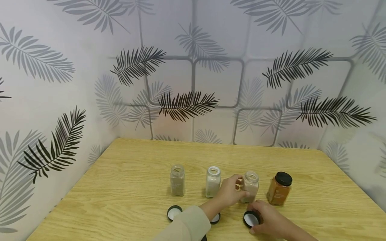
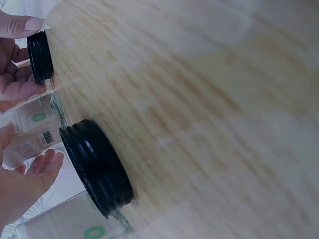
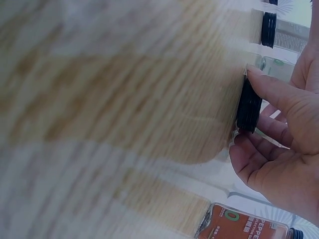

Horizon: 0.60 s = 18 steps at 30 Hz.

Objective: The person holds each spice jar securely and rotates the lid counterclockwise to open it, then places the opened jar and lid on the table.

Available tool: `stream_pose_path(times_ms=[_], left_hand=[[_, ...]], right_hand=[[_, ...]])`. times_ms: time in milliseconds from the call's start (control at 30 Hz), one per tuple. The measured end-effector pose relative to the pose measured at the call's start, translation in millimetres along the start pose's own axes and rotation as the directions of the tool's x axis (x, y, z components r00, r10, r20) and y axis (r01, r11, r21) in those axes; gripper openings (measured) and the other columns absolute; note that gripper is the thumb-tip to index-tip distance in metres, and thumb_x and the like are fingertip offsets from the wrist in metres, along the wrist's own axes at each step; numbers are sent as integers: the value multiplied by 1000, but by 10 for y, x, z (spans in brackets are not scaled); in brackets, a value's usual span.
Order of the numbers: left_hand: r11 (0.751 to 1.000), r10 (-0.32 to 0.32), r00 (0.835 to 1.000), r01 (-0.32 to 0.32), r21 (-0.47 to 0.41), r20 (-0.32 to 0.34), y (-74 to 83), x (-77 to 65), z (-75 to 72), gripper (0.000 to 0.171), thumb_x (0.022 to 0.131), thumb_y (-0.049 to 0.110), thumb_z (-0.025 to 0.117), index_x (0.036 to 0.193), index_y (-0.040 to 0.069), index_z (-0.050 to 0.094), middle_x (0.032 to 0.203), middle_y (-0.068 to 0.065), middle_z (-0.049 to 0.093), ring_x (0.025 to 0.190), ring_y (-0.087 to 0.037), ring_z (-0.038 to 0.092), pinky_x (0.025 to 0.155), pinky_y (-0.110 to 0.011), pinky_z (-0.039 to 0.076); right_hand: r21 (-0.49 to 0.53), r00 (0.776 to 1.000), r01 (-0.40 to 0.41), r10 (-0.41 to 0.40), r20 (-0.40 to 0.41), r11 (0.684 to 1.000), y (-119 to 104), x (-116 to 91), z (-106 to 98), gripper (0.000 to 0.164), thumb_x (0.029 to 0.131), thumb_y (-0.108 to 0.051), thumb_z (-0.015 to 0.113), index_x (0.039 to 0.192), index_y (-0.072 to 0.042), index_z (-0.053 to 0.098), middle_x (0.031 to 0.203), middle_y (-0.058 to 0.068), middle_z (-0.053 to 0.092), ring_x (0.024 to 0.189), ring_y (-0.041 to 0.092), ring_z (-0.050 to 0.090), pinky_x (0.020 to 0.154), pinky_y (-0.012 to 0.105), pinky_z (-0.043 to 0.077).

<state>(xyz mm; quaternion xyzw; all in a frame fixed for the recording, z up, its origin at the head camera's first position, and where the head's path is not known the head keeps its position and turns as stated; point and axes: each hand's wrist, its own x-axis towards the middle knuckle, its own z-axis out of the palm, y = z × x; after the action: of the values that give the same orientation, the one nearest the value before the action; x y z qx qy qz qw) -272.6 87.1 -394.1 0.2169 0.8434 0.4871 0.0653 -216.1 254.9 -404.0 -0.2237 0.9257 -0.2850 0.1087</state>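
Observation:
My left hand (image 1: 228, 193) is at a lidless glass spice jar (image 1: 252, 188) with pale brownish powder, its thumb across the front and fingers at the left side. In the left wrist view, thumb and fingers lie on either side of this jar (image 2: 35, 130). Just in front of it, my right hand (image 1: 269, 218) pinches a black lid (image 1: 251, 219) by its edge, white inside facing up. The right wrist view shows that lid (image 3: 249, 105) between thumb and fingers, low at the wooden tabletop.
Two more lidless jars, one with grey-brown powder (image 1: 177, 182) and one with pale powder (image 1: 212, 185), stand to the left. Upturned black lids (image 1: 174, 213) lie before them, one partly behind the left forearm. At right stands a capped orange-red spice jar (image 1: 278, 192). Patterned walls border the table (image 1: 120, 174).

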Motion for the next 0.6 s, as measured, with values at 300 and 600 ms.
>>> stream_pose_path(times_ms=[300, 600], left_hand=[[1000, -8, 1000, 8, -3, 2, 4, -1, -4, 50, 82, 17, 71, 126, 7, 52, 118, -11, 61, 100, -23, 60, 78, -25, 52], [1000, -5, 1000, 5, 10, 3, 10, -5, 0, 51, 82, 17, 71, 128, 6, 50, 119, -11, 61, 101, -24, 61, 79, -26, 53]], right_hand=[[-11, 999, 44, -44, -6, 999, -9, -12, -1, 47, 70, -23, 81, 104, -1, 58, 99, 5, 59, 85, 7, 53, 69, 21, 47], [-16, 998, 58, -58, -20, 998, -22, -19, 17, 45, 70, -23, 81, 103, -1, 58, 99, 4, 59, 84, 5, 52, 68, 21, 47]])
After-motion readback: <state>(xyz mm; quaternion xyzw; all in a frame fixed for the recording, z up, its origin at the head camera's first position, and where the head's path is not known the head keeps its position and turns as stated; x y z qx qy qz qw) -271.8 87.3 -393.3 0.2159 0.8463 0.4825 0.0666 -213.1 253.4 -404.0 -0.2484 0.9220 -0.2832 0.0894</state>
